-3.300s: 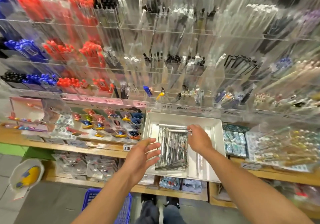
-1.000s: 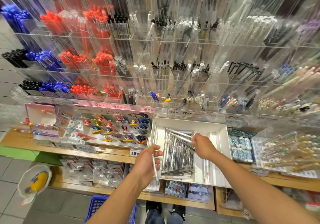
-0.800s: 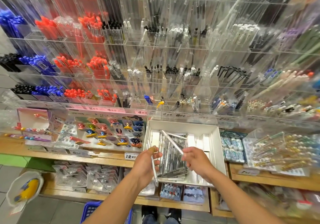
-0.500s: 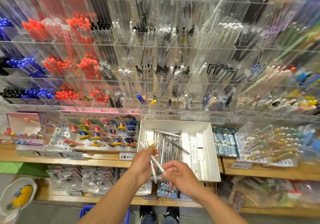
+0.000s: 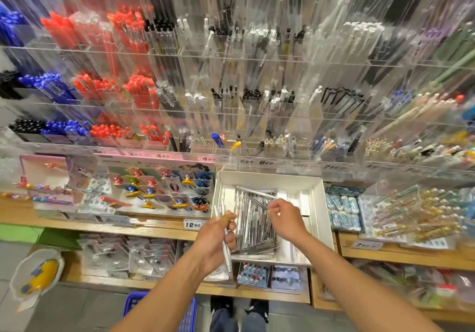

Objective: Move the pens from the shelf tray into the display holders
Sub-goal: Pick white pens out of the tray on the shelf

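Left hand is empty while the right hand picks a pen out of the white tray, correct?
Not quite. The head view shows the left hand gripping silver pens, not empty. The right hand does pinch a pen over the white tray.

A white, shallow shelf tray [image 5: 314, 203] sits on the wooden shelf and holds a loose heap of slim silver-and-clear pens [image 5: 253, 226], most lying lengthwise, a few crossed on top. One of them is pinched at its near end by the right hand [image 5: 284, 218], and a few more stand nearly upright, gripped in the left hand [image 5: 214, 241] at the tray's left edge. Clear acrylic display holders [image 5: 257, 116] rise in tiers behind the tray, each compartment filled with upright or leaning pens
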